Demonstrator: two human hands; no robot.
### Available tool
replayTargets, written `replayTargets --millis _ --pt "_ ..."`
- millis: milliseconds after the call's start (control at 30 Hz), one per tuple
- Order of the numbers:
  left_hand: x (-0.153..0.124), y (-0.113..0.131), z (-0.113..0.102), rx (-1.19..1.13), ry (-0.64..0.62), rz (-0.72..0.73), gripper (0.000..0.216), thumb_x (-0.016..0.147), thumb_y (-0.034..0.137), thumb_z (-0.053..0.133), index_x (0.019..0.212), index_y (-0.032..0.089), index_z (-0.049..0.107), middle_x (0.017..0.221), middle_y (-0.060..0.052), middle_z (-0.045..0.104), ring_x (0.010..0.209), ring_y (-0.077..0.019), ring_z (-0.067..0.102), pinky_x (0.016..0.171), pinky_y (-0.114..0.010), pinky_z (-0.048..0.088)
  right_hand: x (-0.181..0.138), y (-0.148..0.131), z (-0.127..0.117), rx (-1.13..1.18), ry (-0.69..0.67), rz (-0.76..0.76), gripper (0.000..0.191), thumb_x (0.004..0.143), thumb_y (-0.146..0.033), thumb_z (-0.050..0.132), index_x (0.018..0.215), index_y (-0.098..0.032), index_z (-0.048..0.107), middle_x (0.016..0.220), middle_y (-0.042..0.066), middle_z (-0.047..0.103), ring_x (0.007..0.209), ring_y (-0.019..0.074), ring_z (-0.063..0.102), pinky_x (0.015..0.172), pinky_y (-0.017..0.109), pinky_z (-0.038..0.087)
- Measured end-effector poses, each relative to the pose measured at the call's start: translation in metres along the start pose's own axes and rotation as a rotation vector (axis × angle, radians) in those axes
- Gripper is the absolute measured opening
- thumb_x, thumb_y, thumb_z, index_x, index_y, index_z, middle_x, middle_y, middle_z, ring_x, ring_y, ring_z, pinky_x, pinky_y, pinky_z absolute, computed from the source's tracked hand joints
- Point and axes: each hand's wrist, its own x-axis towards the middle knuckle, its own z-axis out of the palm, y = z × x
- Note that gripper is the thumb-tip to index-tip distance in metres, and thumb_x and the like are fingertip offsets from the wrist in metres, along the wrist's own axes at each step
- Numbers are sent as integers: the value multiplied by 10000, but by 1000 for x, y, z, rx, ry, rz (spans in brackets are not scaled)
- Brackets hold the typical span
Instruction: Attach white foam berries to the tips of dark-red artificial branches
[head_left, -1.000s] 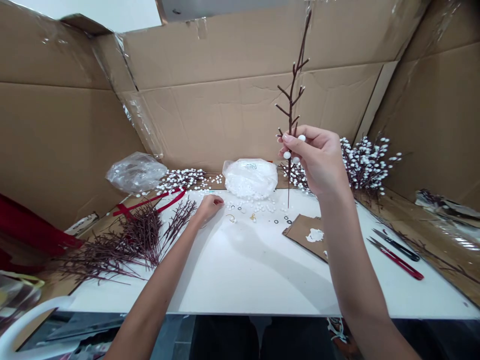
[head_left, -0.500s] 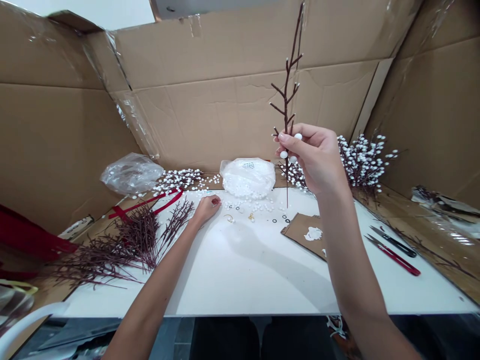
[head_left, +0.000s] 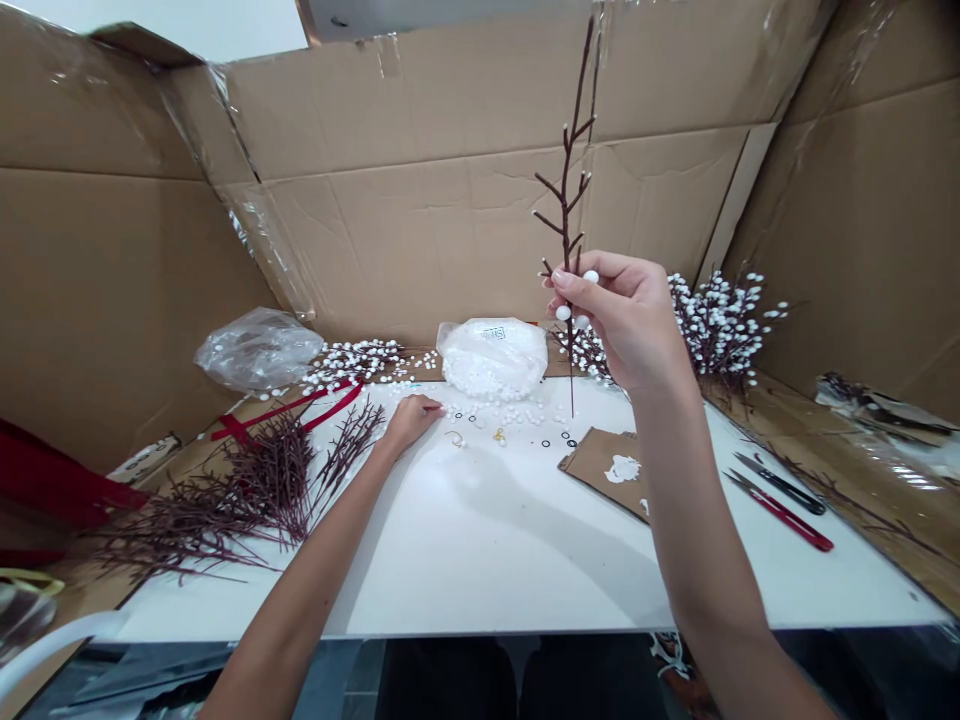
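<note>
My right hand [head_left: 628, 318] is raised above the white table [head_left: 495, 540], fingers closed round a dark red branched twig [head_left: 568, 180] held upright, with a few small white beads stuck on it by my fingertips. My left hand [head_left: 411, 417] rests on the table, fingers curled in a pinch among loose white beads [head_left: 517, 412] just in front of a clear bag of beads [head_left: 491, 357]. Whatever the left fingers pinch is too small to name.
A pile of bare dark red twigs [head_left: 247, 490] lies at the left. Finished beaded branches [head_left: 720, 320] lean at the back right. A cardboard scrap with white glue [head_left: 611, 468], snips [head_left: 780, 488], a crumpled plastic bag [head_left: 259, 348] and red ribbon [head_left: 300, 405] lie around. Cardboard walls enclose the table.
The twig in my right hand has shifted slightly left. My left hand has stayed at the loose beads, fingers working in a pinch.
</note>
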Motion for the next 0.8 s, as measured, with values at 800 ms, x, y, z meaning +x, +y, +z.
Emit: replayTargets --millis 800 --pt "0 123 -51 -610 221 13 430 717 491 634 944 137 725 941 -109 723 692 -155 630 646 -289 523 -1 1 3 118 -70 8 174 715 -319 705 662 -181 613 665 4 633 632 104 576 644 273 474"
